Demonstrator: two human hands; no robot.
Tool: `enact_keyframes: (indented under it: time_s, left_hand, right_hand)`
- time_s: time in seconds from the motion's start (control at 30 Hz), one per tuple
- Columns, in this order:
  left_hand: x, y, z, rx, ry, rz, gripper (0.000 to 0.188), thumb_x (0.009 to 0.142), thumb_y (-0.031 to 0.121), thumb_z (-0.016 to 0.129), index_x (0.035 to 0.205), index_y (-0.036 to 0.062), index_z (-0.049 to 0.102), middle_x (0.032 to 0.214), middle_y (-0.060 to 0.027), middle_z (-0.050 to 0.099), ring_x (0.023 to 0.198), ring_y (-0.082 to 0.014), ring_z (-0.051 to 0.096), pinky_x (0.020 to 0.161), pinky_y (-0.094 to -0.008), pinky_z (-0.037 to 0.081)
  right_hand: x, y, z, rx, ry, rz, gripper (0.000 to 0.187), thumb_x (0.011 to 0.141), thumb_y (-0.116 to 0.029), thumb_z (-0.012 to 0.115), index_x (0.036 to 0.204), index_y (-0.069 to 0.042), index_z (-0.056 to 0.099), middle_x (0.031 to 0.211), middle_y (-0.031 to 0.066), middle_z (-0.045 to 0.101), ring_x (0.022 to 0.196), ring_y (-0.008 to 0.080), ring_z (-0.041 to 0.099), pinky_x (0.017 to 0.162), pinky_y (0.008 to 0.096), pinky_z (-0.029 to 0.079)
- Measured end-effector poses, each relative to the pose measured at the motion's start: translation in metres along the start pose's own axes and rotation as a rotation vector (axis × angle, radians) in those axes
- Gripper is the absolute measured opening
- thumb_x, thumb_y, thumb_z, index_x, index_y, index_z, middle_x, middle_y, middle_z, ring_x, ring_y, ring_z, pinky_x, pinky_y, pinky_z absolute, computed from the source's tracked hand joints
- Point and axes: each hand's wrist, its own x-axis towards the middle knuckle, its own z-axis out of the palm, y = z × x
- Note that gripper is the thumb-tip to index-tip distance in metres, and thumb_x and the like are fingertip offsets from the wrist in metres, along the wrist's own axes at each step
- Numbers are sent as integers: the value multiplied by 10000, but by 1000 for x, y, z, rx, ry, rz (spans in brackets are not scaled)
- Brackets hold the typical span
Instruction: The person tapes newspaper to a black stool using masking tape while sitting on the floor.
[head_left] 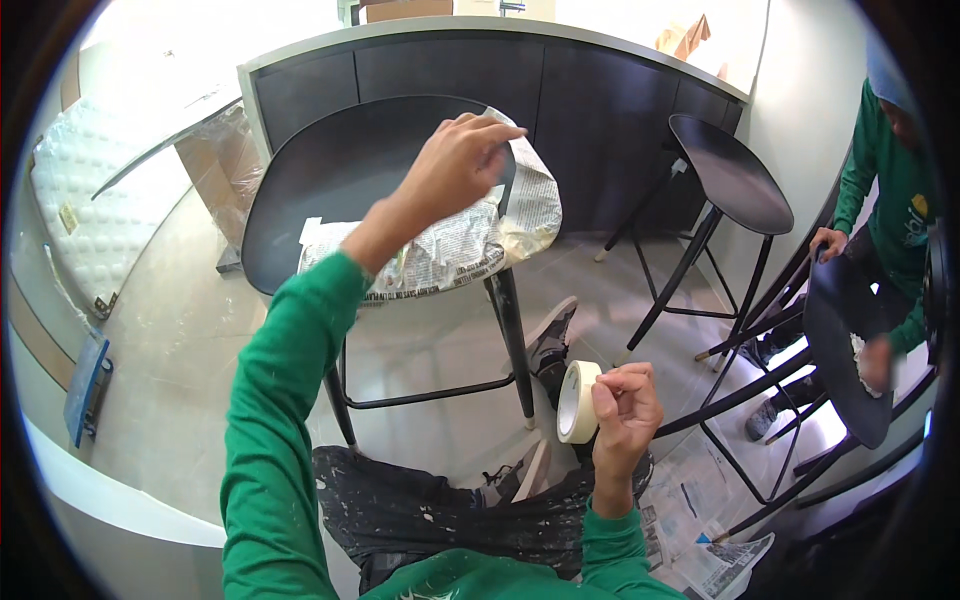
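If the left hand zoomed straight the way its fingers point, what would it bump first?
The left hand points right, past the newspaper. Nothing looks close ahead; the farther black stool is perhaps first, but depth is unclear, so it might pass above.

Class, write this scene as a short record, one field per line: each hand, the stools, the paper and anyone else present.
Left hand: raised over the near stool, by its right edge; contact unclear
Right hand: holding a pale tape roll
Near stool cover: newspaper along the front and right edges
Second stool: black, upright, to the right
Co-worker: far right, green top, at another black stool
Floor paper: newspaper sheets, lower right
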Motion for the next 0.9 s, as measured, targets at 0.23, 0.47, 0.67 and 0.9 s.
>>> enact_keyframes:
  time_s: [0.23, 0.47, 0.67, 0.9]
  left_hand:
    - [-129, 138, 37, -757, -290, -53, 483, 879, 297, 872, 1263, 44, 722, 1272, -147, 677, 1156, -262, 651, 950, -398, 543]
    - [-207, 144, 81, -1043, -12, -604, 199, 934, 143, 803, 1077, 10, 765, 1087, -118, 733, 997, -220, 698, 898, -343, 548]
    - [-274, 148, 107, -785, 171, -718, 122, 964, 94, 718, 1017, -16, 707, 1033, -134, 719, 975, -287, 694, 882, -378, 541]
    - [-323, 166, 141, -775, 393, -939, 145, 1039, 82, 637, 1124, -17, 574, 1025, -132, 724, 932, -244, 687, 858, -364, 550]
  right_hand:
    - [3, 5, 12, 3, -62, 69, 66, 975, 28, 686, 1028, -2, 709, 1084, 54, 541, 946, 114, 579, 817, 252, 490]
    - [-28, 29, 16, -322, -245, 156, 209, 1044, -27, 604, 1190, -37, 754, 1088, 27, 579, 946, 101, 590, 810, 228, 475]
    - [-74, 64, 21, -108, -372, 554, 660, 1049, -102, 577, 1645, -23, 307, 993, 105, 676, 780, 131, 661, 711, 309, 578]
    - [-96, 110, 22, -570, -722, 757, 255, 1052, -172, 601, 1243, -9, 644, 691, 71, 652, 623, 138, 657, 596, 351, 527]
